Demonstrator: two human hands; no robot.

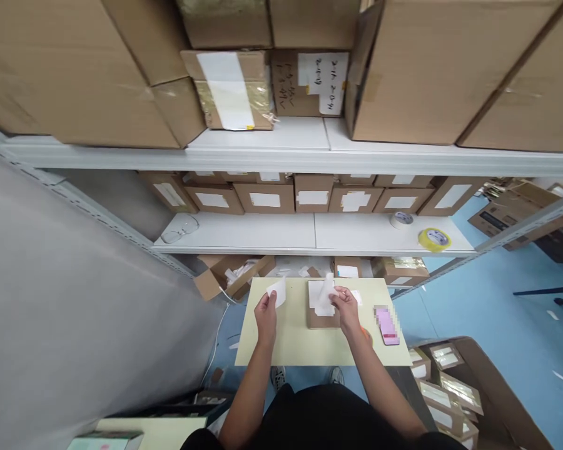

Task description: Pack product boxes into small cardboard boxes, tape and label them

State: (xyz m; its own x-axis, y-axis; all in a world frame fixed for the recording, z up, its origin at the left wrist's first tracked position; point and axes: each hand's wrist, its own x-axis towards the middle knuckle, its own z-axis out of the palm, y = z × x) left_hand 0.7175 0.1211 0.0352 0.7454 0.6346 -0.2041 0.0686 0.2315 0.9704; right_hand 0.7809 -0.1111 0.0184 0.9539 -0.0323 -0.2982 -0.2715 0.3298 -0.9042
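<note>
My left hand (266, 314) pinches a white paper slip (278, 291) above the left part of the pale yellow table (288, 347). Between thumb and fingers, my right hand (346, 307) holds another white slip (325, 299), thin and curled. That slip hangs over a small cardboard box (323, 321) with white paper on its top. A roll of orange tape (366, 335) is partly hidden behind my right wrist. Farther right on the table lies a pinkish-purple packet (387, 326), partly blurred out.
Shelves of labelled cardboard boxes (265, 199) rise behind the table. Glasses (181, 230), white tape (401, 219) and yellow tape (434, 239) lie on the middle shelf. An open carton (237, 275) sits behind left; a large carton (502, 381) of small boxes stands right.
</note>
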